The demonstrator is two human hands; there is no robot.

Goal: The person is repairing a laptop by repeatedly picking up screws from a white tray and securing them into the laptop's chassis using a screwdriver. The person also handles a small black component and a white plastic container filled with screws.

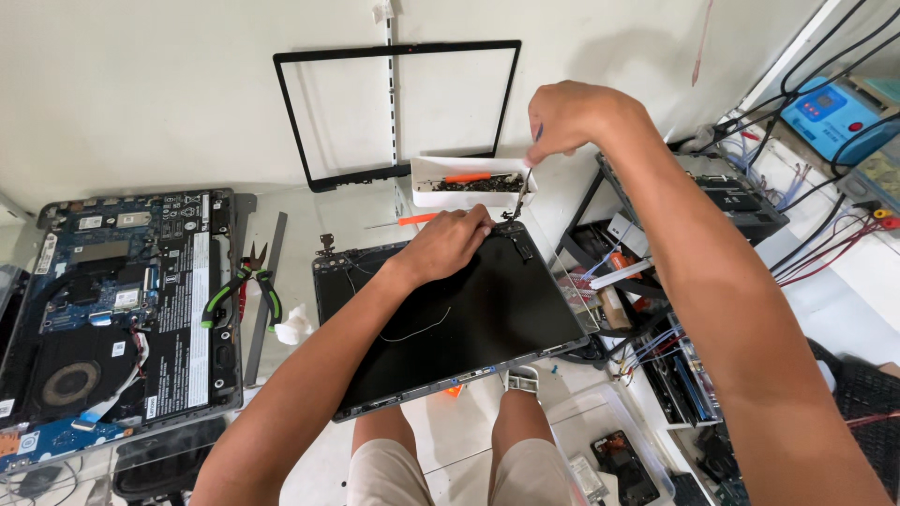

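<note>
White bench underfoot: right hand (pixel 574 117) grips a screwdriver (pixel 523 192) upright over the lid's (pixel 459 314) hinge (pixel 514 231); left hand (pixel 448 245) presses flat beside it, steadying. Screw tray (pixel 427 192) sits just behind, pliers (pixel 246 286) and open laptop (pixel 112 309) left.

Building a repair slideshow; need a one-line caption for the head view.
Right hand works a screwdriver at the laptop screen panel hinge while left hand steadies it.

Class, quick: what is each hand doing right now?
Left hand: pressing flat on the laptop screen panel, holding nothing.
Right hand: closed on a screwdriver.
</note>
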